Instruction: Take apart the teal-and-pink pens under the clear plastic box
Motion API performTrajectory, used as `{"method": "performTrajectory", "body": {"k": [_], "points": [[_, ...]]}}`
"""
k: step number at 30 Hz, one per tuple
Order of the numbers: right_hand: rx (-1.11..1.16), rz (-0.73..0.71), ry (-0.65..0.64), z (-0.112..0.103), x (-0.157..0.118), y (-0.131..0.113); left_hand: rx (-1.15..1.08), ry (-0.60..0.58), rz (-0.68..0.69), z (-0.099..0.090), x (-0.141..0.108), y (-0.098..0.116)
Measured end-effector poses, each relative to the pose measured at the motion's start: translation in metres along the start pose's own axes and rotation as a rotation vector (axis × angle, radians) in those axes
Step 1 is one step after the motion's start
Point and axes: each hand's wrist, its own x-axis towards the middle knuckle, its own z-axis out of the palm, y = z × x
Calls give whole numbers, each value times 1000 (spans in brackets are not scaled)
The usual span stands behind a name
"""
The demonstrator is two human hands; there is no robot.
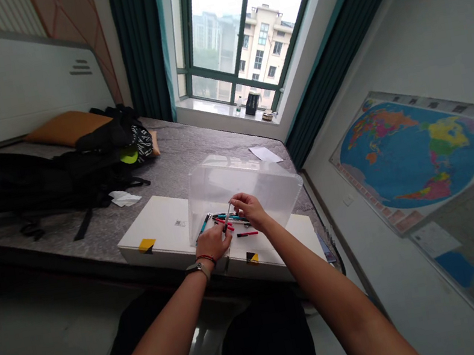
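The person's right hand (247, 210) pinches a slim silver-and-dark pen (228, 218) between thumb and fingertips, holding it tilted above a loose pile of red, teal and black felt pens (229, 220). The left hand (216, 242) sits just below, its fingers curled and closed near the pen's lower end, though the view is too poor to tell whether they grip it or only touch it. The pile lies on a flat white rectangular box (161, 227), with a red-and-black pen (247, 234) apart from it near the front and a teal pen (203, 226) to its left. A transparent plastic cover (237, 180) stands tilted behind and partly over the pens, and the right hand reaches near its lower edge. Yellow-and-black tape marks (147, 245) sit on the box's front edge. The box rests on a grey mottled mattress (195, 148), with a black backpack (13, 186), an orange pillow (65, 127), a crumpled white tissue (125, 198) and a sheet of white paper (265, 154) around it. A black wristwatch (197, 268) and a red bracelet (205, 259) circle the left wrist. A colourful world map (411, 153) hangs on the wall to the right.
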Motion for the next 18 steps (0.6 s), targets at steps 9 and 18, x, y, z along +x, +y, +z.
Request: {"method": "performTrajectory", "body": {"k": [9, 18], "points": [[-119, -61, 18, -1, -4, -8, 11, 6, -2, 0, 0, 0], [-143, -106, 49, 1, -7, -12, 3, 16, 5, -1, 0, 1]]}}
